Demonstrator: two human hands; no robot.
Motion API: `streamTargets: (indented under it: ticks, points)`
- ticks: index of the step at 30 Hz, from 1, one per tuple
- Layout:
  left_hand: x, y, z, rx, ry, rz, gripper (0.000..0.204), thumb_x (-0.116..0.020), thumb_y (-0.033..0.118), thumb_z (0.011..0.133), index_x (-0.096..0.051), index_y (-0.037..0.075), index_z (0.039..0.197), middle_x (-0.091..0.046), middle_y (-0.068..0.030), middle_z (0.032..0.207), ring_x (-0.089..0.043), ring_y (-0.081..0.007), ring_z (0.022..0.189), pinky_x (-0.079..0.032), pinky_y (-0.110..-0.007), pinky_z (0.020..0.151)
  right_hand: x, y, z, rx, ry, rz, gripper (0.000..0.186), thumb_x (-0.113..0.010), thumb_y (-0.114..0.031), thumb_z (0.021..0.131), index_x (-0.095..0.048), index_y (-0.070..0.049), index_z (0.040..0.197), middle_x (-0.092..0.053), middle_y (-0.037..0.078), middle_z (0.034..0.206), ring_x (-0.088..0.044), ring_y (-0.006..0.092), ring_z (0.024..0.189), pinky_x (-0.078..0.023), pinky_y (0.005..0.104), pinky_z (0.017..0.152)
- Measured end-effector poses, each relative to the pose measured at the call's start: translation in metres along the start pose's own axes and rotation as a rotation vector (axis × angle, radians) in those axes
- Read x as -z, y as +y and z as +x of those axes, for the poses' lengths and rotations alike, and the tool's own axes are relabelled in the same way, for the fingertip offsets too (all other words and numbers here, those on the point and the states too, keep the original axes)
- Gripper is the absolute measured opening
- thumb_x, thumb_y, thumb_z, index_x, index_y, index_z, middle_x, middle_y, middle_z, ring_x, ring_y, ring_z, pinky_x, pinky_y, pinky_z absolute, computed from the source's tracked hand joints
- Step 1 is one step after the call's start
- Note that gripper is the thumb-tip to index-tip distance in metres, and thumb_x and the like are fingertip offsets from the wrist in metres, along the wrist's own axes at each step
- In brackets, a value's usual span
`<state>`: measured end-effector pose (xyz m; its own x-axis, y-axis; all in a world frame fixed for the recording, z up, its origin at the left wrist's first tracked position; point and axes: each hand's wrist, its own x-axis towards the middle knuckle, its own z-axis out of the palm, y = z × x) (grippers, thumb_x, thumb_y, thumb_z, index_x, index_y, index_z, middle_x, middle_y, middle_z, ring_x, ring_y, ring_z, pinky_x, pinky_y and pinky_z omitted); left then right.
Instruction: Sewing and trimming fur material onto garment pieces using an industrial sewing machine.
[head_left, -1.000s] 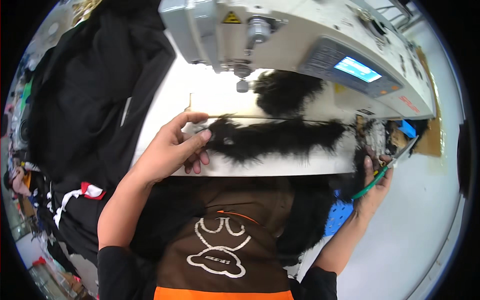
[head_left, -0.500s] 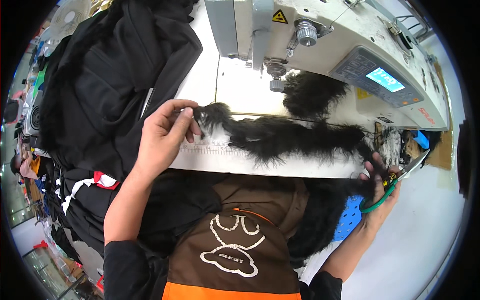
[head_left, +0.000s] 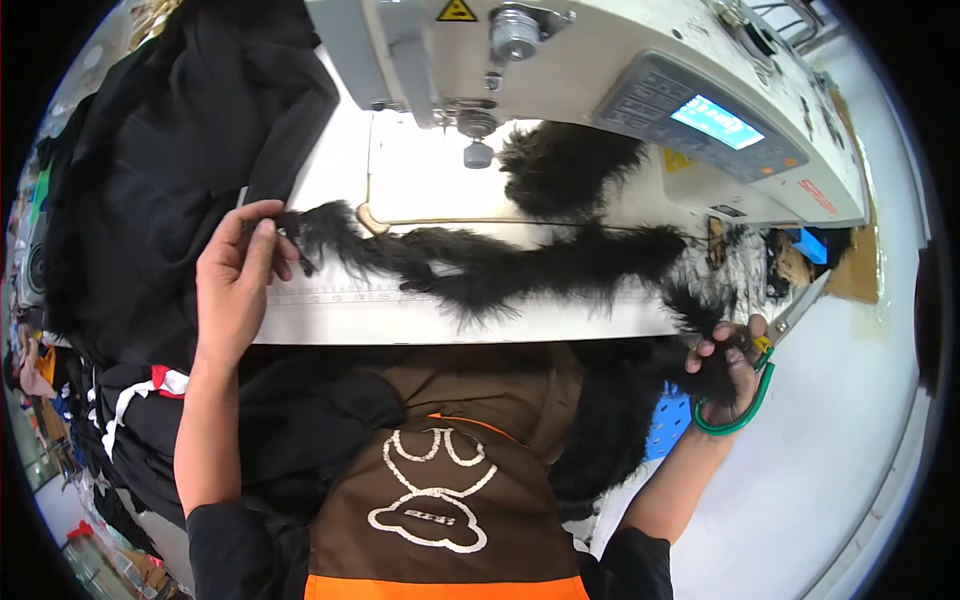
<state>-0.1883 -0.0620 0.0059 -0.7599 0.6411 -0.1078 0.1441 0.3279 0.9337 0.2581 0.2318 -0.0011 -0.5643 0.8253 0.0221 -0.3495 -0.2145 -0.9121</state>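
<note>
My left hand pinches the left end of a long strip of black fluffy feather trim, which stretches over the white machine bed and its printed ruler. My right hand has green-handled scissors hooked on it, blades angled up to the right, while its curled fingers are in the trim's right end. A separate clump of black fluff lies behind the strip, beside the sewing machine's head.
Black garments are piled along the left side. The machine's control panel is lit at upper right. A blue perforated crate stands below the table edge. Cardboard and a small blue object sit at the right.
My left hand has moved leftward with the trim end, drawing the strip out longer across the bed. My right hand has turned and gathered the trim's right end against the scissors.
</note>
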Motion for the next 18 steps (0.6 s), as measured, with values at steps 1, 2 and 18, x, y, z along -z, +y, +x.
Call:
streamTargets:
  ticks: [1,2,18]
  points:
    - [-0.001,0.0,-0.001,-0.007,0.027,-0.006,0.028,-0.057,0.014,0.114,-0.063,-0.001,0.136,-0.072,-0.0025,0.087,-0.06,-0.0058,0.073,-0.045,-0.021,0.067,0.0,-0.002,0.001,-0.001,-0.05,0.021,0.055,-0.064,-0.004,0.1,-0.053,-0.013,0.153,-0.065,0.018,0.121,-0.068,0.0289,0.097,-0.06,0.0419,0.069]
    - [0.001,0.0,-0.001,-0.001,0.038,-0.002,0.031,-0.058,0.013,0.113,-0.06,-0.001,0.141,-0.071,-0.0027,0.086,-0.06,-0.0061,0.073,-0.045,-0.022,0.068,0.001,-0.002,0.001,0.0,-0.046,0.018,0.055,-0.064,-0.004,0.1,-0.053,-0.013,0.153,-0.065,0.018,0.121,-0.068,0.0289,0.097,-0.06,0.0419,0.069]
    - [-0.066,0.029,-0.027,-0.678,-0.249,0.436,0.02,-0.079,0.002,0.09,-0.074,0.005,0.109,-0.071,-0.0099,0.101,-0.07,-0.032,0.092,-0.058,-0.041,0.08,0.0,0.003,0.0,-0.031,0.011,0.077,0.049,-0.067,-0.007,0.101,-0.054,-0.01,0.148,-0.066,0.015,0.115,-0.067,0.0252,0.093,-0.058,0.0372,0.069]
